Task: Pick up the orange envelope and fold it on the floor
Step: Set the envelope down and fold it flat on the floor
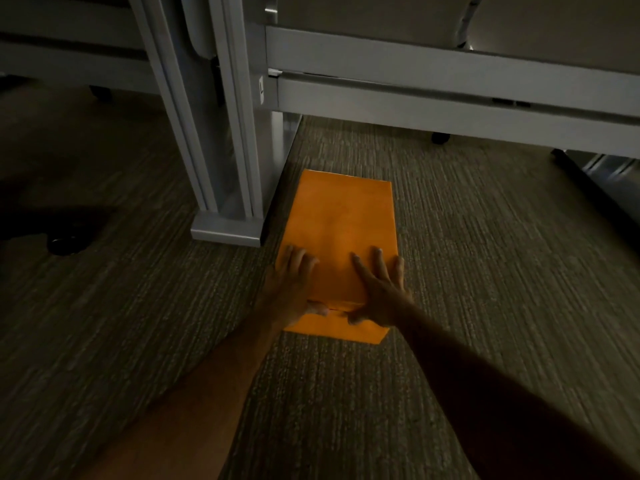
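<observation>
Orange envelope (341, 223) lies flat on the carpet floor (485, 237) beside a grey partition post (225, 188), long axis running straight away from the person; both hands, left hand (294, 282) and right hand (379, 289), spread flat on its near end, thumbs at the flap crease

A striped grey-brown carpet (485, 271) covers the floor. A pale grey metal furniture leg (221, 133) stands on it, ending in a flat rectangular foot (227, 232). Pale grey horizontal rails (450, 95) run across the upper right. A dark round caster (65, 244) sits in shadow at left.
</observation>
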`<state>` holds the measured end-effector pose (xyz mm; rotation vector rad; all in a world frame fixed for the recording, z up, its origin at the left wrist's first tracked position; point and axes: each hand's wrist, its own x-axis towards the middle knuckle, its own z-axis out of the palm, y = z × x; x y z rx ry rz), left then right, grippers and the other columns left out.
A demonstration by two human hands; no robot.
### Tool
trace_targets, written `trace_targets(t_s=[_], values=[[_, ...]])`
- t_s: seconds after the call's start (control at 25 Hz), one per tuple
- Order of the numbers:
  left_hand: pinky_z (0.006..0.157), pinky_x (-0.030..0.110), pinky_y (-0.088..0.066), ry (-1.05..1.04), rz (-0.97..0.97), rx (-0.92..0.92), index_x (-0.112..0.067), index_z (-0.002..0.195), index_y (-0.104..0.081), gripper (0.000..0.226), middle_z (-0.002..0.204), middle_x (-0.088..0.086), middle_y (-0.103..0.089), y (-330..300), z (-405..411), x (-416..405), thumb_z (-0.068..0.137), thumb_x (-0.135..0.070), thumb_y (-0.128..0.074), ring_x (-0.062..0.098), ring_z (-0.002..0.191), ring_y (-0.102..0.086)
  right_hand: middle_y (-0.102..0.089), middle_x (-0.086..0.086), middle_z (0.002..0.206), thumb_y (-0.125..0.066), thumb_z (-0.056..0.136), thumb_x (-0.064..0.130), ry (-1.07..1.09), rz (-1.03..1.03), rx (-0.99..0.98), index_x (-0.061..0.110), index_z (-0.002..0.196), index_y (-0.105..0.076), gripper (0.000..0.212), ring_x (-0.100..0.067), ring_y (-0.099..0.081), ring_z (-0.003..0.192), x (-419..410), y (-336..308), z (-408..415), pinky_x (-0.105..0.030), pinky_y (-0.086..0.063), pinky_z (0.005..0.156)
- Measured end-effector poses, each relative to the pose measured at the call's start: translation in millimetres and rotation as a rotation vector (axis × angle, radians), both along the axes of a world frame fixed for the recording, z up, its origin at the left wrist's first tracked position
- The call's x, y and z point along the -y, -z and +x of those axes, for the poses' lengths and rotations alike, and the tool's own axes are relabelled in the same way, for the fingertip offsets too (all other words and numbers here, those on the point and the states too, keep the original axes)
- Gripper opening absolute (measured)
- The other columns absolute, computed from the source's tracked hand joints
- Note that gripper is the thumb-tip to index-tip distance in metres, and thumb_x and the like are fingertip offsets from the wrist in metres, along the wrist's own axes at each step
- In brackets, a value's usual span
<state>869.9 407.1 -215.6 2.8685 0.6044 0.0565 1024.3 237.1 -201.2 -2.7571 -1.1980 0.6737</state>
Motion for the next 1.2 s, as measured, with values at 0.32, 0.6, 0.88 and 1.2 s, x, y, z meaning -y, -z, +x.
trace_targets(t_s=[0.32,0.6,0.88,1.2], values=[[0.115,0.066,-0.015,-0.079,0.017,-0.046,-0.026,0.152,-0.028,0.092,0.162,0.004,-0.019,-7.2,-6.7,21.6,0.078,-0.074,-0.056,0.032,0.153,-0.003,0.026,0.003,0.164,-0.085,0.066,0.051,0.110,0.018,-0.005,0.054,0.150,0.015,0.131,-0.057,0.009,0.144,-1.2,-3.3,-22.6,-0.074,-0.020,0.109],[0.113,0.031,-0.030,-0.218,-0.564,0.382,-0.020,0.135,-0.059,0.040,0.158,0.004,-0.032,-18.5,-18.6,16.2,0.097,-0.010,-0.057,0.022,0.148,-0.026,-0.008,-0.003,0.166,-0.062,0.085,0.062,0.388,0.652,-0.251,0.044,0.152,-0.027,0.077,-0.036,-0.034,0.141,33.5,23.1,-16.6,-0.051,-0.050,0.098],[0.109,0.050,-0.042,-0.782,-1.091,0.647,-0.029,0.158,-0.020,0.089,0.159,0.012,-0.033,-8.7,-18.5,31.8,0.088,-0.018,-0.073,0.034,0.139,-0.042,-0.026,-0.012,0.161,-0.068,0.071,0.074,0.564,0.726,-0.529,0.058,0.148,0.004,0.107,-0.039,-0.053,0.123,38.5,21.2,-25.7,-0.047,-0.056,0.081],[0.110,0.053,-0.040,-0.733,-1.071,0.572,-0.029,0.157,-0.023,0.080,0.157,0.010,-0.038,-10.5,-20.7,28.2,0.092,-0.026,-0.069,0.033,0.138,-0.043,-0.017,-0.011,0.164,-0.075,0.056,0.079,0.494,0.497,-0.506,0.066,0.140,0.020,0.127,-0.048,-0.049,0.125,39.3,19.9,-14.3,-0.047,-0.060,0.057]])
